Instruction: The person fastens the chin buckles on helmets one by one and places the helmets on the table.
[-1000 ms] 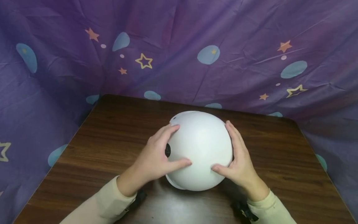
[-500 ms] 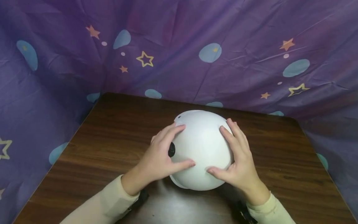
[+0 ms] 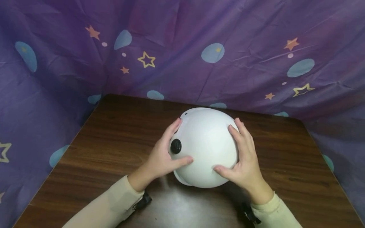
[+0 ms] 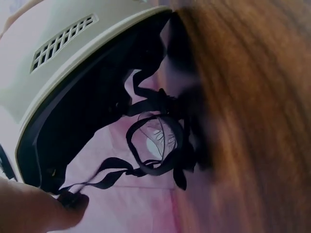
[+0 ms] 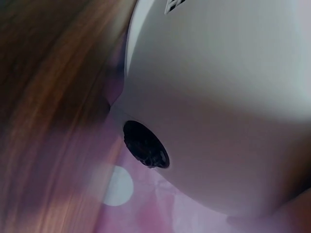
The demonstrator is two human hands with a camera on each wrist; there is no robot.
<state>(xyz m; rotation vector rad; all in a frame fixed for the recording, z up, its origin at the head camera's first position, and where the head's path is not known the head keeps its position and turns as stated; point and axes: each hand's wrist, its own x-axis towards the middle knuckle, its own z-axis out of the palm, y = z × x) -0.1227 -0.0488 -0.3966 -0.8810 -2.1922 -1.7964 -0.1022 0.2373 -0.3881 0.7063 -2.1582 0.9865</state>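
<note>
A white helmet [image 3: 205, 145] with a smooth domed shell is in the middle of the head view, over a dark wooden table [image 3: 114, 136]. My left hand [image 3: 162, 158] grips its left side, thumb on the shell just below a black knob [image 3: 176, 146]. My right hand [image 3: 245, 161] wraps the right side, fingers spread up the dome. The left wrist view shows the helmet's [image 4: 58, 58] dark inside, a vent grille and black straps [image 4: 155, 141] hanging loose. In the right wrist view the shell [image 5: 218, 97] and a black knob [image 5: 146, 145] are seen from below.
Purple cloth [image 3: 199, 47] printed with stars and blue ovals hangs behind the table and down both sides. Black wrist straps [image 3: 144, 200] sit at my cream sleeves near the front edge.
The helmet has shifted slightly away from me and turned, so the black knob on its left now shows fully. My left fingers slid from the top of the dome to its side.
</note>
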